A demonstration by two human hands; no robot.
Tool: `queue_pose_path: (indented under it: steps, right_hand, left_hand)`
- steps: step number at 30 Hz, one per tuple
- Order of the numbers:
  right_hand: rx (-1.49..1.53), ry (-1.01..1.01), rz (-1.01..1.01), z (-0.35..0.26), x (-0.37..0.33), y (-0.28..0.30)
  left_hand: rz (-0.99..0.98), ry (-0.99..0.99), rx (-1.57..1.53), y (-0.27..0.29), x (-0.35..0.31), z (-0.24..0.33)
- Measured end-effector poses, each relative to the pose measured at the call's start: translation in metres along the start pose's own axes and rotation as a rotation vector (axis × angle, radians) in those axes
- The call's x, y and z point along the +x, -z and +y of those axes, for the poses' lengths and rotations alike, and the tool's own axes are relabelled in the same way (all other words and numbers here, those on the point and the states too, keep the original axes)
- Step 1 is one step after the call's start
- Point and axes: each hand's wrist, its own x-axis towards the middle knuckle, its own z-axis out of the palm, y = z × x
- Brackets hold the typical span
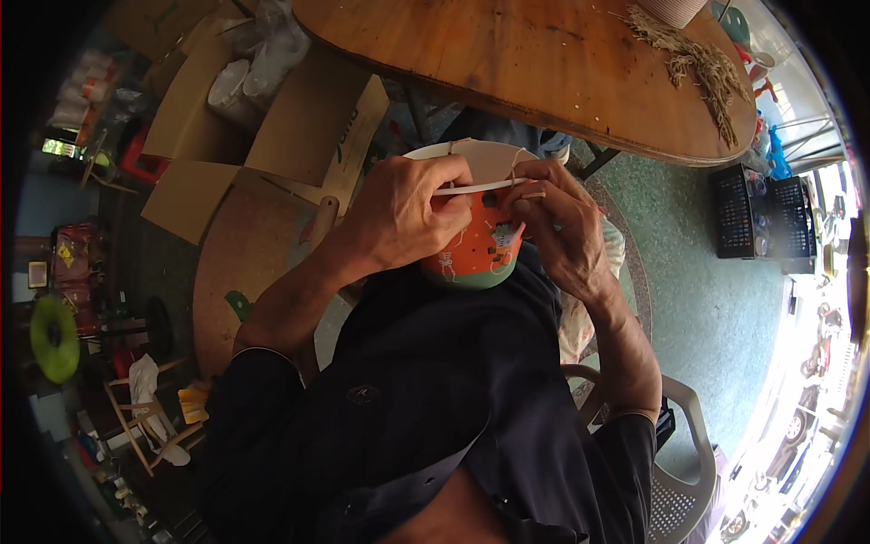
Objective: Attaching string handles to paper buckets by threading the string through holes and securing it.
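Observation:
An orange bucket [471, 258] with a green base, white inside and dark and white drawings sits upright at my lap. A pale strip [478, 188] runs along its near rim between my hands; whether it is separate from the rim I cannot tell. My left hand [412, 208] is closed at the left of the rim, fingers curled over it. On the right side, my right hand [562, 218] pinches a thin tan cord [518, 161] that loops at the rim. A small pale tag [504, 238] shows on the bucket's front. My fingers hide part of the rim.
Ahead stands a wooden table [507, 54] with dried stalks [698, 68] and a ribbed pale tub [672, 9] on it. An open cardboard box [304, 118] is at the far left. Black crates [766, 213] stand on the floor at right. A plastic chair [689, 435] is at lower right.

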Motion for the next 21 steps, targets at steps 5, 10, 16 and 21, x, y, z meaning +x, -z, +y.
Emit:
queue_pose_path:
  steps: [5,10,16,21]
  right_hand:
    - [0.063,-0.025,-0.014,0.002,-0.001,0.001]
    - [0.060,-0.016,-0.032,-0.002,-0.002,0.001]
    - [0.058,0.039,-0.053,-0.006,-0.002,0.000]
    - [0.192,-0.117,-0.048,-0.005,-0.003,-0.001]
  left_hand:
    - [0.098,-0.038,-0.033,-0.011,-0.004,0.008]
    - [0.080,-0.046,-0.097,-0.008,-0.002,0.006]
    - [-0.196,0.106,-0.204,0.016,-0.006,-0.004]
    - [0.024,-0.015,-0.463,0.005,0.000,0.003]
